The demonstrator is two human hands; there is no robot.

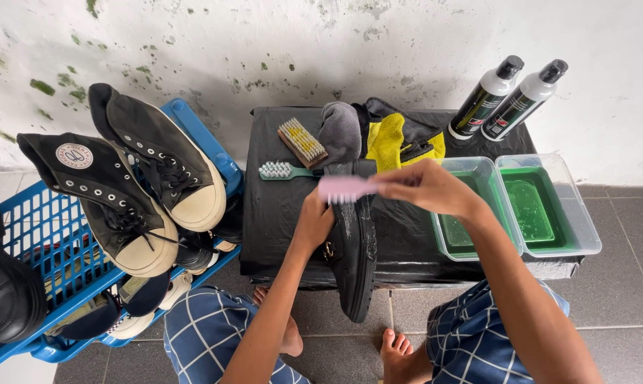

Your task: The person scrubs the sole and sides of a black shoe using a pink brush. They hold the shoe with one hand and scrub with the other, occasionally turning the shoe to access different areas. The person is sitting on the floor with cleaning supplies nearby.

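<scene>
From the head camera, the left hand [314,220] is wrapped around the upper of a black shoe [355,249], fingers curled inside and against its side, holding it sole-edge up so the toe hangs past the front edge of the black-covered table [279,213]. The right hand [424,186] pinches the handle end of a pale pink brush [346,188] between thumb and closed fingers; the bristle head lies just beyond the fingertips, pressed across the heel end of the shoe, directly above the left hand. Toward the table's back edge lie a wooden brush [302,142], a green-handled brush [282,171], a grey cloth [340,131] and a yellow cloth [387,141]. Two clear tubs of green liquid [542,206] sit at the right end, with two bottles [510,99] at the back right corner. Beside the table's left edge, a blue basket [44,227] carries black high-top sneakers [133,192].
</scene>
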